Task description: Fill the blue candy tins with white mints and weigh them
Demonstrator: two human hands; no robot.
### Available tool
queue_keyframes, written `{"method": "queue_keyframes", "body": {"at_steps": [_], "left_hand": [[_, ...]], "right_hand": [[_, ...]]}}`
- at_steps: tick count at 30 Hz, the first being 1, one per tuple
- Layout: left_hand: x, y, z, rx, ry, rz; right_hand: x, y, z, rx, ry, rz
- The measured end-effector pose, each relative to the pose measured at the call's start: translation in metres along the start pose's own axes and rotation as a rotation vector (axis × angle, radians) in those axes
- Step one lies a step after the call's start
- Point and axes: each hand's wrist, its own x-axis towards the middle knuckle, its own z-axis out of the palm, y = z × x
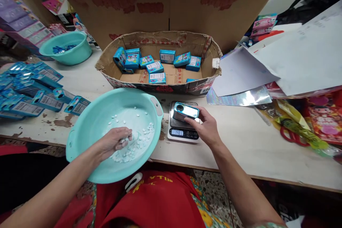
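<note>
My left hand (116, 143) is inside a turquoise plastic basin (92, 114), its fingers curled around a few small white tablets. More white tablets (128, 154) lie loose on the basin floor, amid pale powder. On a small digital scale (184, 133) with a lit display rests a shiny blue box (184, 110) with a round dark opening at one end. My right hand (204, 124) grips this box by its right end, thumb on the near side and fingers behind.
Behind the basin stands a cut-down cardboard box (160, 87) with several blue boxes inside. Many blue boxes (29, 89) are piled at left, below a smaller turquoise basin (72, 55). Paper sheets (240, 69), red-handled scissors (291, 137) and colourful packaging (324, 117) lie at right.
</note>
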Motion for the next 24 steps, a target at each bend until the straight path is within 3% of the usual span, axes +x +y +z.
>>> {"method": "queue_keyframes", "body": {"at_steps": [3,6,9,12,15,18,24], "left_hand": [[-0.008,0.015,-0.004,0.176,-0.073,0.072],[-0.032,0.053,-0.008,0.43,-0.061,0.245],[-0.06,0.095,-0.006,0.647,-0.03,0.38],[-0.072,0.117,0.0,0.876,-0.009,0.475],[-0.066,0.115,0.0,1.12,0.009,0.557],[-0.056,0.103,-0.006,1.268,0.048,0.67],[-0.051,0.093,-0.016,1.284,0.052,0.721]], "right_hand": [[0.006,-0.028,0.01,-0.022,0.001,-0.072],[0.01,-0.067,0.02,-0.017,-0.023,-0.225],[0.014,-0.098,0.042,-0.04,-0.226,-0.354],[0.017,-0.113,0.075,-0.09,-0.412,-0.412],[0.016,-0.112,0.103,-0.139,-0.494,-0.398],[0.014,-0.106,0.116,-0.155,-0.51,-0.355],[0.014,-0.101,0.125,-0.153,-0.519,-0.337]]}}
